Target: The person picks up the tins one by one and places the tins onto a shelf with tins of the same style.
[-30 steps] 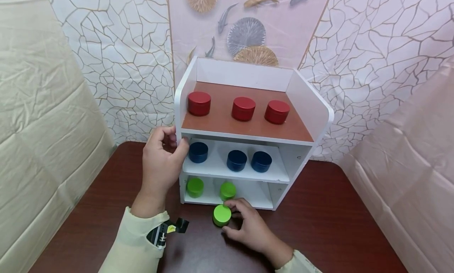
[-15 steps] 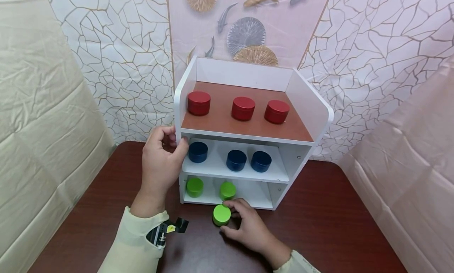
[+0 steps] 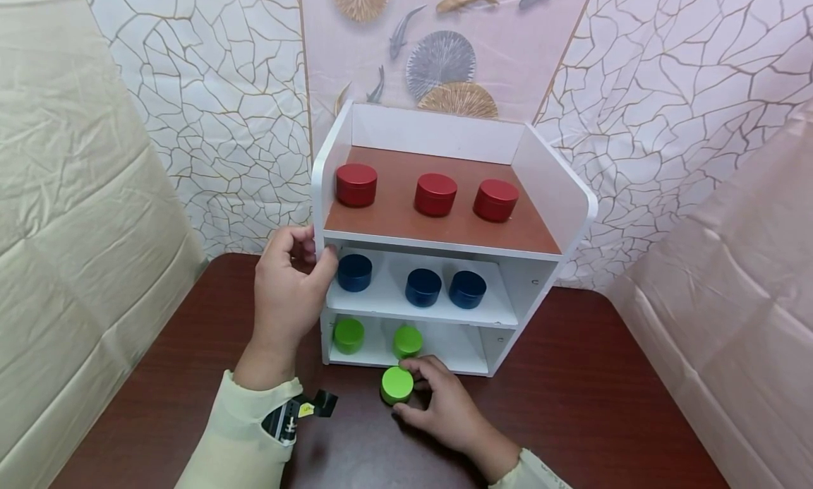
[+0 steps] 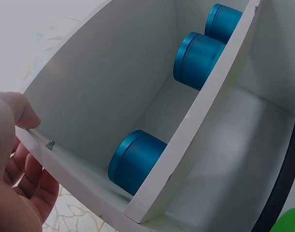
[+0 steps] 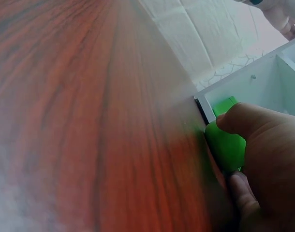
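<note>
On the table, just in front of a white shelf unit (image 3: 540, 277), stands a round green tin (image 3: 396, 385). My right hand (image 3: 447, 408) pinches that tin from its right side, thumb near me and fingers at the far side; the right wrist view shows the thumb and a finger against the green tin (image 5: 227, 147). My left hand (image 3: 286, 298) grips the front edge of the unit's left side panel. In the left wrist view, its thumb lies inside and the curled fingers (image 4: 34, 186) outside the panel. Two more green tins (image 3: 349, 336) sit on the bottom shelf.
Three red tins (image 3: 435, 195) stand on the brown top board (image 3: 394, 224). Below them, three blue tins (image 3: 423, 287) rest on the middle shelf. The dark wooden table (image 3: 571, 404) extends to both sides, with cloth-covered walls (image 3: 95, 192) around it.
My right thumb has shifted very slightly left along the near side of the green tin. The left hand, the shelf unit and the tins stay in place.
</note>
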`<state>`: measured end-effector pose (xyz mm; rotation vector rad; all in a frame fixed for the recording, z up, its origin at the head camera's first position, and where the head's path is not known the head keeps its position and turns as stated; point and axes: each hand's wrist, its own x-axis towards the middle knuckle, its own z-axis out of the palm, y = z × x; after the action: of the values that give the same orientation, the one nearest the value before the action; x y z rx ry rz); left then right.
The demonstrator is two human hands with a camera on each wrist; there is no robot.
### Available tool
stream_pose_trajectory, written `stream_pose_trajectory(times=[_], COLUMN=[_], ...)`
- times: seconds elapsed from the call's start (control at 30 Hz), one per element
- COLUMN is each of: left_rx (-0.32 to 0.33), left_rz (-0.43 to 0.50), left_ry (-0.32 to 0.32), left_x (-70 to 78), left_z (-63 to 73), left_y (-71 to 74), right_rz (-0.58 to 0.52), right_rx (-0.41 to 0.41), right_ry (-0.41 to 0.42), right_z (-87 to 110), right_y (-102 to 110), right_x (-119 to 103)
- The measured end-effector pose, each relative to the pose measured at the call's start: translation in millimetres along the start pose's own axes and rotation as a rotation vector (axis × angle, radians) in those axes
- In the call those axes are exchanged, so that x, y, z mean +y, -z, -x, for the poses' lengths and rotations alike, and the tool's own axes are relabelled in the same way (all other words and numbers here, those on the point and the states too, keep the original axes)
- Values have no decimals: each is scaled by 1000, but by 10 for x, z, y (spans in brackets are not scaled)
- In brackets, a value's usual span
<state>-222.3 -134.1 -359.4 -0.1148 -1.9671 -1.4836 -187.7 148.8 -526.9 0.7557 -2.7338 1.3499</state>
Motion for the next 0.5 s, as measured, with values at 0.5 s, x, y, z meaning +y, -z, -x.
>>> stream_pose_trajectory(times=[0.5], left_rx=[1], left_rz=[18], left_ry=[-6], left_x=[-3], left_z=[1], left_y=[-4], right_rz=[23], right_rx=[20], right_ry=[14], right_z=[2], right_y=[-23], right_x=[46])
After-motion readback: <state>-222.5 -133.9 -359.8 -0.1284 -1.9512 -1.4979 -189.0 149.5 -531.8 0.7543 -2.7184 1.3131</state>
